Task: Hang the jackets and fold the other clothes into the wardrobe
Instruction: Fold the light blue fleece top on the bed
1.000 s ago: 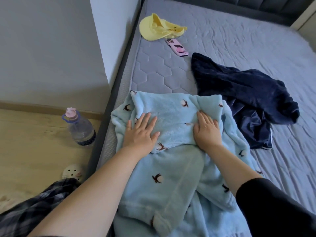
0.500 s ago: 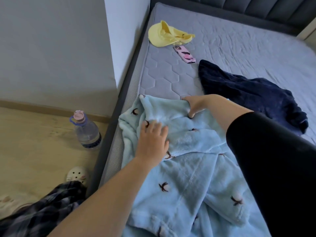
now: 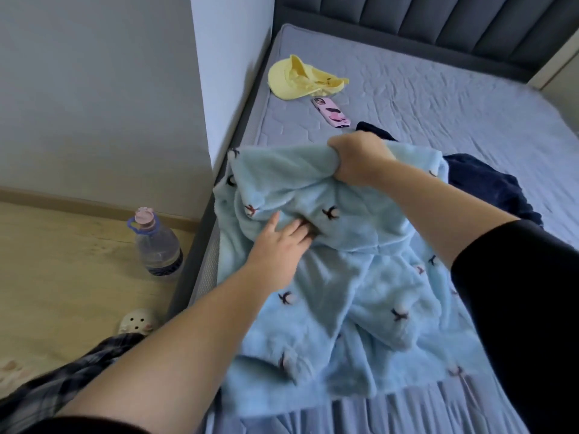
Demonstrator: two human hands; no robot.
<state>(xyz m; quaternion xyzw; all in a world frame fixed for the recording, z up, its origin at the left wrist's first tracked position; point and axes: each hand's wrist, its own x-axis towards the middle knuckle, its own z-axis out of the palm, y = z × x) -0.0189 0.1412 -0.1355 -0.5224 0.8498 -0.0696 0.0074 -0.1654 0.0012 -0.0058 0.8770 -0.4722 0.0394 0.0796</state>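
Early in the task, judging by the bed (image 3: 438, 98): light blue fleece garment (image 3: 344, 277) spread out at the near left edge and only partly folded, dark navy garment (image 3: 488, 186) crumpled just behind it (wardrobe nowhere in view). Right hand (image 3: 357, 158) clamped on the blue top edge, left hand (image 3: 279, 242) flat, fingers straight, pressing mid-cloth. Beyond: yellow cap (image 3: 300, 79), pink phone (image 3: 332, 112); on the wooden floor (image 3: 62, 261), a water bottle (image 3: 156, 245).

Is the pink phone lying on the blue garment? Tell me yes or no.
No: the phone lies on the bare mattress beside the yellow cap, apart from the blue garment.
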